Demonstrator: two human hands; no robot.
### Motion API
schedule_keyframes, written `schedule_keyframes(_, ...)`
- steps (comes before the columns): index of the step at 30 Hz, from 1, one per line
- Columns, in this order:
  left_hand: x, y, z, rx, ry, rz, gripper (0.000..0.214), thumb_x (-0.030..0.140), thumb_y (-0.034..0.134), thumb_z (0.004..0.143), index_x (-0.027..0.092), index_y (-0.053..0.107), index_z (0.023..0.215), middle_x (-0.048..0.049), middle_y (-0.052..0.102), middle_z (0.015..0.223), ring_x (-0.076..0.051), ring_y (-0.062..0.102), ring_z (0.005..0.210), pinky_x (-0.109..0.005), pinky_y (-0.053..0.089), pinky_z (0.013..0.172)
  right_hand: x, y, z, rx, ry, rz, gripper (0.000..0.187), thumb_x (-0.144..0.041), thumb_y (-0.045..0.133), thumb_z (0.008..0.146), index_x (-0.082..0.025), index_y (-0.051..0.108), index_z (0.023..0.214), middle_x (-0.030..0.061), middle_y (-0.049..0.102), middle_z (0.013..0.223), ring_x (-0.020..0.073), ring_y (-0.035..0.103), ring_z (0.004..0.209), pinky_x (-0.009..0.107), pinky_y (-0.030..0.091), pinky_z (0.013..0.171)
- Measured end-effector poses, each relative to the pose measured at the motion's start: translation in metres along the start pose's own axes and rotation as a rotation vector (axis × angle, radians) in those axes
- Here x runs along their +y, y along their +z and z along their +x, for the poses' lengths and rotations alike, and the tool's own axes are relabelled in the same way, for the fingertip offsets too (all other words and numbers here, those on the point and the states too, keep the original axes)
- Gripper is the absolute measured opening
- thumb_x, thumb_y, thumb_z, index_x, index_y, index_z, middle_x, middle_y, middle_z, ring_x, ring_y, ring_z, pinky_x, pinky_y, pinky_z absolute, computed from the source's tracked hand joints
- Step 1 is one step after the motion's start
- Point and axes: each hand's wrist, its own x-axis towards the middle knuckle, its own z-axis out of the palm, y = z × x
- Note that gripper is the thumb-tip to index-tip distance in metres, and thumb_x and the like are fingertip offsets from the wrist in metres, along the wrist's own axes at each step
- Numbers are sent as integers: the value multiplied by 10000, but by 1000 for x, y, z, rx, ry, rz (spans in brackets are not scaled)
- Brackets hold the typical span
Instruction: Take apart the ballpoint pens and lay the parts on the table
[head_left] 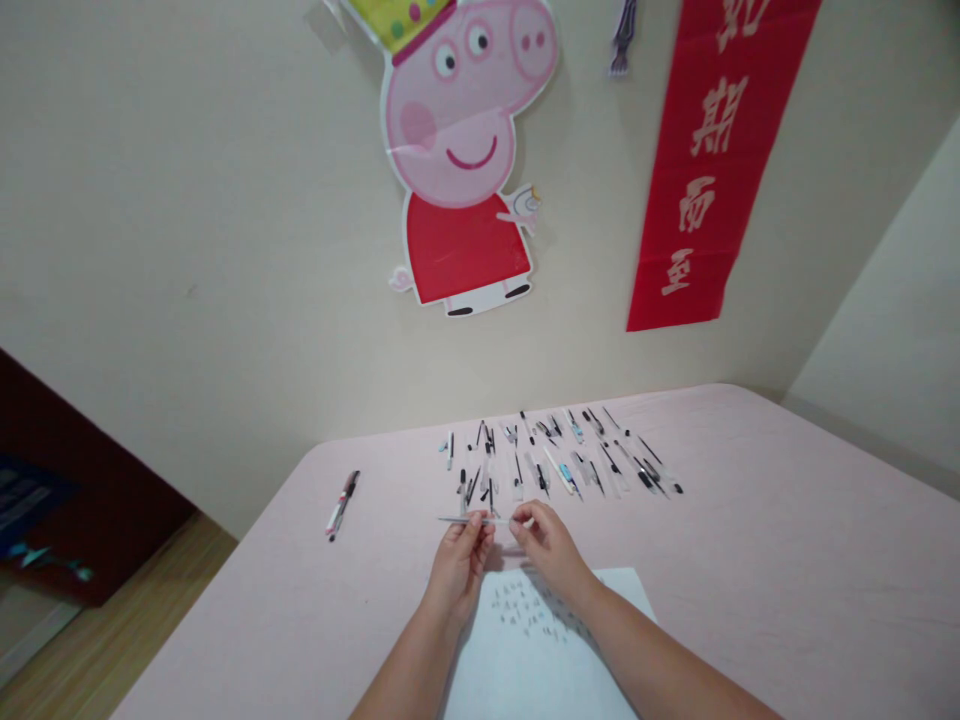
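Observation:
A thin pen refill [450, 519] lies level above the pink tabletop, its dark, pointed end to the left and a paler stretch to the right. My left hand [459, 560] is closed, pinching it near the middle between thumb and fingers. At its right end the fingertips of my right hand [551, 545] are closed in a pinch. Below both hands is a white sheet of paper [532, 680] with rows of handwriting. Just beyond them several pen parts [544, 478] are spread in two rough rows: caps, clear barrels and dark refills.
Two or so pens [343, 505] lie together on the left of the pink-covered table [787, 550]. The wall behind carries a pink pig cutout [469, 240] and a red banner [705, 180]. A dark red panel [75, 480] stands beyond the table's left edge.

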Motion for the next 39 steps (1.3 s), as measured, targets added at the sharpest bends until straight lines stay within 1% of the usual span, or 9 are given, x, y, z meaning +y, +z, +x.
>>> schedule_keyframes(4, -1, 0, 0, -16, 1, 14, 62, 46, 629, 800, 92, 658, 771, -36, 691, 707, -67, 651, 560, -126, 561, 547, 4, 0, 0, -67, 49, -21, 401, -418, 365, 919, -197, 520, 623, 22, 534, 643, 185, 520, 690, 299, 392, 660)
schedule_keyframes(11, -1, 0, 1, 16, 16, 6, 85, 49, 613, 812, 92, 658, 753, -34, 677, 663, -65, 642, 541, -120, 551, 534, 1, 1, 0, -1, -3, 10, 160, -345, 546, 810, -192, 592, 793, 42, 585, 801, 186, 534, 732, 294, 421, 663)
schedule_keyframes(18, -3, -3, 2, -29, 23, 16, 98, 44, 594, 823, 87, 659, 764, -37, 683, 699, -65, 641, 553, -134, 553, 535, 6, 2, -1, -62, 30, -31, 403, -412, 377, 920, -190, 545, 630, 23, 551, 643, 181, 533, 681, 294, 404, 656)
schedule_keyframes(24, -2, -3, 2, 5, 34, 28, 119, 64, 579, 841, 88, 653, 751, -36, 672, 672, -58, 625, 537, -127, 541, 523, 3, 2, -1, -11, -27, -62, 187, -282, 522, 838, -188, 576, 686, 25, 573, 709, 176, 525, 717, 277, 397, 656)
schedule_keyframes(27, -3, -4, 2, 9, 31, 21, 67, 113, 647, 805, 90, 648, 742, -23, 654, 632, -63, 618, 530, -127, 534, 517, 1, 2, -1, -8, -32, -44, 97, -224, 558, 800, -192, 595, 716, 24, 587, 735, 175, 527, 727, 279, 404, 663)
schedule_keyframes(30, -3, -6, 2, -30, 42, 4, 159, 211, 744, 727, 98, 633, 714, -3, 634, 605, -65, 609, 525, -128, 525, 507, 0, 1, -1, -2, -43, -35, 60, -189, 574, 774, -194, 597, 719, 24, 591, 741, 178, 525, 731, 288, 405, 674)
schedule_keyframes(33, -2, -6, -2, -128, 65, 13, 247, 277, 794, 664, 116, 635, 764, -1, 664, 701, -64, 619, 560, -138, 529, 534, 0, 1, -1, 15, -38, -19, 58, -180, 564, 767, -199, 592, 721, 24, 588, 747, 178, 522, 729, 290, 403, 667)
schedule_keyframes(36, 0, -3, -7, -218, 62, 44, 380, 216, 830, 611, 159, 643, 936, -24, 700, 915, -70, 647, 650, -164, 544, 624, 0, 1, 0, 33, -13, 5, 50, -185, 556, 763, -201, 587, 727, 23, 591, 754, 177, 524, 721, 287, 405, 655)
schedule_keyframes(39, 0, -2, -8, -208, 40, 67, 440, 184, 845, 579, 157, 649, 972, -51, 702, 977, -77, 655, 696, -168, 538, 662, 0, 0, 0, 37, 14, 32, 39, -202, 560, 764, -197, 594, 746, 23, 592, 763, 175, 529, 709, 285, 405, 642)
